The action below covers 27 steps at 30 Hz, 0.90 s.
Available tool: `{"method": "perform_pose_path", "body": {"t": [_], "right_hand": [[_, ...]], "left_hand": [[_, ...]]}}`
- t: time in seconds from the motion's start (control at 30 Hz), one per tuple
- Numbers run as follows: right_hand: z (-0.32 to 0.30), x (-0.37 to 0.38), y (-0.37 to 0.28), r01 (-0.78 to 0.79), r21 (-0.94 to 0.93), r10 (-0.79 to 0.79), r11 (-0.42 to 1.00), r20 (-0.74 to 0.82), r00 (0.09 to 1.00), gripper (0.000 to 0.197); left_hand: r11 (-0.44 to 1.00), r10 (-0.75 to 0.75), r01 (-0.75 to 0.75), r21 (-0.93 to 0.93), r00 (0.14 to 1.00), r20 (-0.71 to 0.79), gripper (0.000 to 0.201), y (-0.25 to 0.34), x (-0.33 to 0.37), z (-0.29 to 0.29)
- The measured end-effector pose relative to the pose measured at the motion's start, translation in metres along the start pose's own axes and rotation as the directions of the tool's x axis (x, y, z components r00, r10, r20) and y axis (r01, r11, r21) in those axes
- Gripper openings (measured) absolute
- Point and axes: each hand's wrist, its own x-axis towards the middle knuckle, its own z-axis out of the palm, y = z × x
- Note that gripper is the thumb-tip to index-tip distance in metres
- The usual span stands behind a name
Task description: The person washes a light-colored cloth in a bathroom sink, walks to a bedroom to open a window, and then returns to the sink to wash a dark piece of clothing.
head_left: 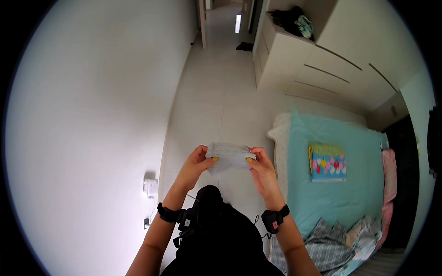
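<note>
A small light-grey piece of cloth is stretched between my two hands, above the floor and in front of my body. It has a seam-like line along its upper part; what kind of garment or cloth it is, I cannot make out. My left hand pinches its left end, thumb on top and fingers behind. At the right end my right hand grips it the same way. The cloth's lower edge hangs loose and uneven. Each wrist wears a black strapped device.
To the right stands a bed with a teal sheet, bearing a folded colourful patterned cloth and rumpled grey checked fabric. A white wall with a plugged-in white device runs along the left. Pale cabinets stand ahead right.
</note>
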Motion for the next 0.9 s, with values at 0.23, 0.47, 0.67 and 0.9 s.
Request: {"method": "perform_pose_path", "body": {"t": [0.23, 0.47, 0.67, 0.9], "right_hand": [[-0.010, 0.235, -0.019, -0.095, -0.039, 0.095, 0.995, 0.007, 0.995, 0.020], [-0.022, 0.440, -0.051, -0.068, -0.081, 0.059, 0.994, -0.104, 0.993, 0.036], [-0.059, 0.614, -0.083, -0.182, 0.296, 0.143, 0.938, 0.150, 0.978, 0.053], [-0.066, 0.861, -0.155, -0.115, 0.101, 0.124, 0.988, -0.083, 0.989, 0.028]], "left_hand": [[0.995, -0.019, 0.017, -0.096, 1.000, -0.023, 0.022, 0.065, 0.210, -0.051], [0.991, -0.023, 0.048, -0.127, 0.981, 0.190, 0.038, 0.154, 0.431, -0.068], [0.990, -0.119, 0.133, -0.047, 0.965, 0.233, 0.034, 0.204, 0.620, -0.069], [0.982, -0.055, 0.051, 0.180, 0.998, 0.015, 0.021, 0.279, 0.843, -0.087]]}}
